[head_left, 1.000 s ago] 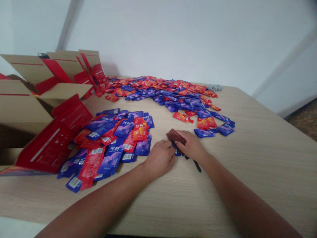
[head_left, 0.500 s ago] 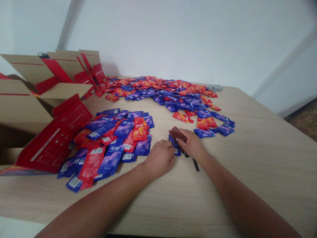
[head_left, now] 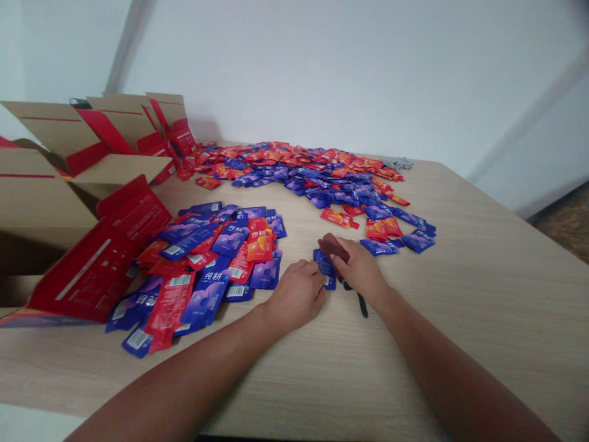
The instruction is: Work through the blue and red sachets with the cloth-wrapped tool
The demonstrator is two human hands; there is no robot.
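In the middle of the table, my left hand (head_left: 298, 296) rests with curled fingers at the left edge of a blue sachet (head_left: 327, 270). That sachet lies flat, partly covered by both hands. My right hand (head_left: 361, 270) is closed around a dark reddish-brown, block-like tool (head_left: 333, 247), tilted at the sachet's right side. Its exact kind is unclear. From beneath this hand a black strip (head_left: 363, 305) sticks out over the table. Left of my left hand lies a loose heap of blue and red sachets (head_left: 207, 288), several with barcodes facing up.
A long pile of red and blue sachets (head_left: 313, 172) runs along the table's back by the wall. Some stray sachets (head_left: 377, 228) lie in front of its right end. Open cardboard boxes with red flaps (head_left: 101, 258) stand at left. A grey cloth-like item (head_left: 398, 164) lies at back right.
My right hand and the brown tool have shifted slightly to the right, so more of the blue sachet shows. My left hand stays in place.
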